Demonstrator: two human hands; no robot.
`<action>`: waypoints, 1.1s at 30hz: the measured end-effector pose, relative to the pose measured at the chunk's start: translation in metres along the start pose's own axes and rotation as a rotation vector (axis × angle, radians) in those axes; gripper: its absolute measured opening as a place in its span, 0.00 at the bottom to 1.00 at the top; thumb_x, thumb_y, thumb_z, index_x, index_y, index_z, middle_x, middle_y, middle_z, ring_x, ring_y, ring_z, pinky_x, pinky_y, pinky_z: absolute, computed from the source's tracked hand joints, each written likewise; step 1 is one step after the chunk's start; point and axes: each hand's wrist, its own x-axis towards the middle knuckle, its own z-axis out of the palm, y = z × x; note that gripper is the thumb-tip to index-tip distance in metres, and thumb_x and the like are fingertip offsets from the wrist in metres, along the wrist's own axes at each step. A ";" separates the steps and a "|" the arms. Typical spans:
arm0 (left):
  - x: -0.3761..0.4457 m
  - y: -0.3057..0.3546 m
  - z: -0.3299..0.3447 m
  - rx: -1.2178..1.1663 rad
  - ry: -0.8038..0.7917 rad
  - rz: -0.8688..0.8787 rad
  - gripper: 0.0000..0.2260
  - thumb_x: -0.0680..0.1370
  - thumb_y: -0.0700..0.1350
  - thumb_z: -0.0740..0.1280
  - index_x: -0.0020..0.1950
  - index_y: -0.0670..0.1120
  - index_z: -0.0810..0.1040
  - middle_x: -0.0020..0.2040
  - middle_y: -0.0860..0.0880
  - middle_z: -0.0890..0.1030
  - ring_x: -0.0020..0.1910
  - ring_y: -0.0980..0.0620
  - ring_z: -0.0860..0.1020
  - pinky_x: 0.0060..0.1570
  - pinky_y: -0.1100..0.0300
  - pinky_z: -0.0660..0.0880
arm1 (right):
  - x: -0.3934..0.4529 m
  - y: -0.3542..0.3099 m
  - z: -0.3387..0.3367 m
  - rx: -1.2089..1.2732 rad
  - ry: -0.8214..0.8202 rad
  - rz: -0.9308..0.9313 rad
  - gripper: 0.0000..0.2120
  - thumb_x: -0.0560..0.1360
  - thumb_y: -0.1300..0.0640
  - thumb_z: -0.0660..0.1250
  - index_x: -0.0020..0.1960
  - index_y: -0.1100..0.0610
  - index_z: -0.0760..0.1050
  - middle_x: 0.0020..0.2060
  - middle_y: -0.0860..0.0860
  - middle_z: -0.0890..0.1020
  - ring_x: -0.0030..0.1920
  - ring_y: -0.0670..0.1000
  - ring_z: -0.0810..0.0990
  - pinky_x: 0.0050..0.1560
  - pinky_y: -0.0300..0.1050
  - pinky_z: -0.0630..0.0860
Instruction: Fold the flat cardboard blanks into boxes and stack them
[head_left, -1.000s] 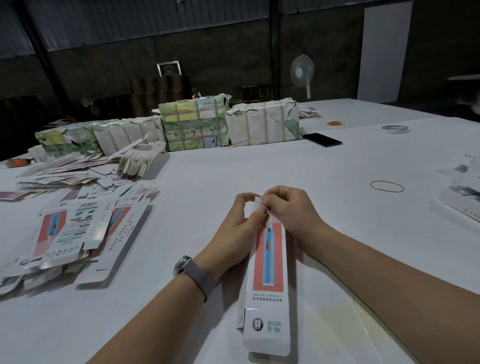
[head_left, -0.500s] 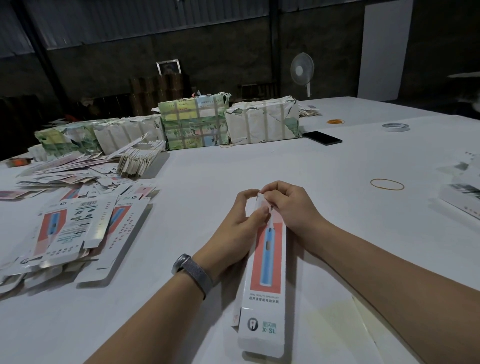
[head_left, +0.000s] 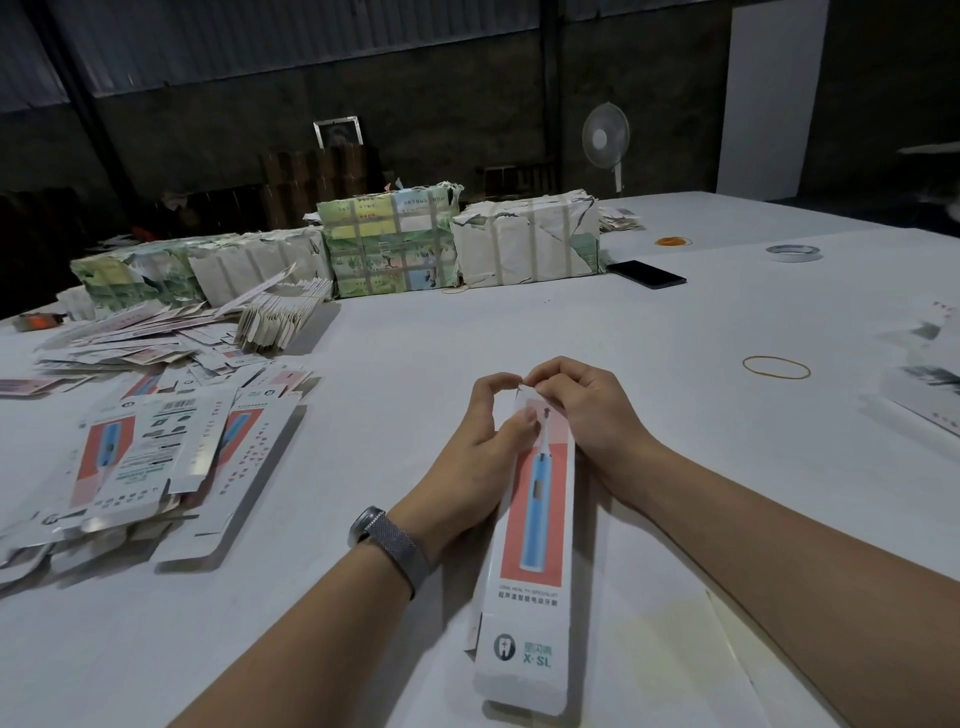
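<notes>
Box (head_left: 535, 530): squared up; far-end flap being tucked, near end apparently open.
Left hand (head_left: 480, 441): box top is pinched.
Right hand (head_left: 582, 410): flap is pinched.
Blanks (head_left: 140, 457): many left unfolded.
Stack (head_left: 930, 395): blurred, barely begun.

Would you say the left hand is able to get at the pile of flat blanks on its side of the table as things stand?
Probably yes, once it lets go. The left hand is now pinching the far end of the toothbrush box together with the right hand. Only bare table lies between it and the flat blanks.
</notes>
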 end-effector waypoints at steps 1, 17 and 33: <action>0.000 0.000 0.000 0.005 -0.001 0.001 0.07 0.85 0.57 0.57 0.61 0.65 0.63 0.39 0.51 0.85 0.38 0.49 0.86 0.38 0.61 0.81 | 0.000 0.000 0.000 -0.009 -0.002 -0.002 0.19 0.79 0.62 0.61 0.34 0.48 0.79 0.34 0.50 0.81 0.36 0.52 0.79 0.42 0.47 0.78; -0.003 0.006 0.002 -0.020 0.020 -0.020 0.05 0.84 0.56 0.58 0.58 0.63 0.62 0.38 0.53 0.85 0.36 0.50 0.86 0.36 0.64 0.80 | -0.002 0.000 -0.002 0.027 -0.037 -0.013 0.16 0.81 0.60 0.59 0.39 0.52 0.80 0.35 0.51 0.82 0.34 0.51 0.82 0.39 0.46 0.79; 0.002 0.003 -0.003 -0.193 0.234 0.042 0.03 0.86 0.51 0.58 0.57 0.60 0.65 0.37 0.51 0.85 0.33 0.50 0.85 0.33 0.62 0.79 | -0.001 0.005 -0.002 0.057 -0.134 -0.014 0.05 0.82 0.52 0.63 0.48 0.49 0.71 0.35 0.50 0.83 0.34 0.50 0.81 0.35 0.43 0.76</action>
